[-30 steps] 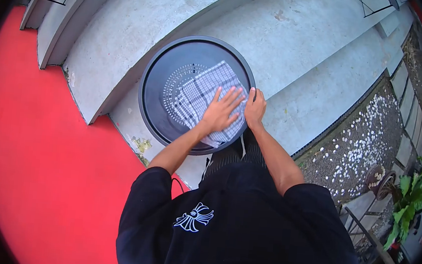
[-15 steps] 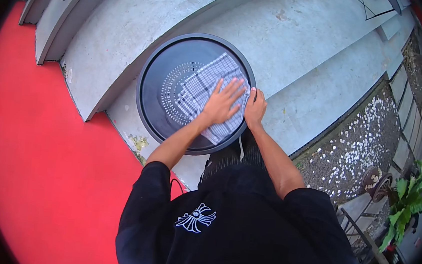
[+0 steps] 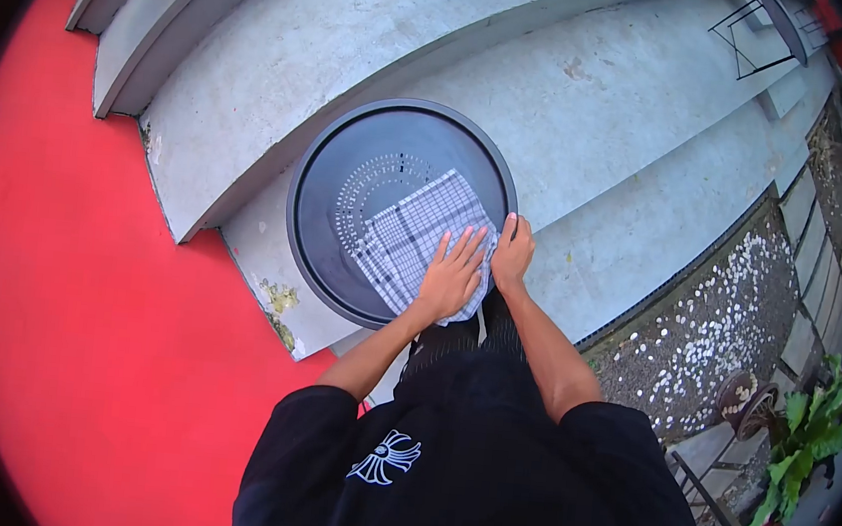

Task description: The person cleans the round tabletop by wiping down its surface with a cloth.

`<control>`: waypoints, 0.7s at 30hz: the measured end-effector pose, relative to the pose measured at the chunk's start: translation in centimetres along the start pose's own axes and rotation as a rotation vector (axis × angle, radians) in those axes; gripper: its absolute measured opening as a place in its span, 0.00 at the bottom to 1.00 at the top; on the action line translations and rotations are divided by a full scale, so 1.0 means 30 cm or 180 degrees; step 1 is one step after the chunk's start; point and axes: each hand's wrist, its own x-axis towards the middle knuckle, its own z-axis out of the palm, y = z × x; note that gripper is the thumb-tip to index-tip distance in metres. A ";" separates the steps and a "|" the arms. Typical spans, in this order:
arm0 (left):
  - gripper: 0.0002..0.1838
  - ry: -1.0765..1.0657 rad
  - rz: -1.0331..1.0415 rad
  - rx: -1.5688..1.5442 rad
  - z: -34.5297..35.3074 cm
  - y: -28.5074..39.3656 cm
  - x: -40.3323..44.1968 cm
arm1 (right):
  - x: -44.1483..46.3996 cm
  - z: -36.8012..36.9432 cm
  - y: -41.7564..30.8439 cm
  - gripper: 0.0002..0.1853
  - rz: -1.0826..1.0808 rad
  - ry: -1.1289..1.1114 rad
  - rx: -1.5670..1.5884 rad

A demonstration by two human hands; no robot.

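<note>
A round dark tray (image 3: 325, 195) with a raised rim and rings of small pale marks is in front of my legs. On its near right part lies a grey-and-white checked cloth (image 3: 423, 215), partly folded. My left hand (image 3: 452, 276) rests flat on the cloth, its fingers stretched out and slightly apart. At the right edge, my right hand (image 3: 512, 253) grips the tray's rim, with the fingers curled over it. Whatever supports the tray underneath is hidden.
Curved grey concrete steps (image 3: 616, 90) run behind and beside the tray. Red floor (image 3: 132, 358) lies to the left. A bed of white pebbles (image 3: 721, 319) and a leafy plant (image 3: 806, 437) are on the right. Thin black metal frames (image 3: 746, 41) stand at the top.
My left hand and the cloth have slid toward the near edge of the tray. The view has shifted, so the tray sits lower. My right hand stays on the rim.
</note>
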 end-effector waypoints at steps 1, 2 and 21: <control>0.34 -0.0009 0.0126 -0.0296 -0.025 -0.034 -0.041 | 0.009 -0.001 -0.007 0.22 0.0124 -0.0111 -0.0061; 0.34 -0.0013 0.0231 -0.0598 -0.051 -0.073 -0.070 | 0.019 -0.004 -0.013 0.22 0.0089 -0.0141 -0.0057; 0.39 0.0789 -0.1738 -0.0341 -0.120 -0.455 0.003 | 0.030 0.035 -0.020 0.20 0.0032 -0.0149 -0.0226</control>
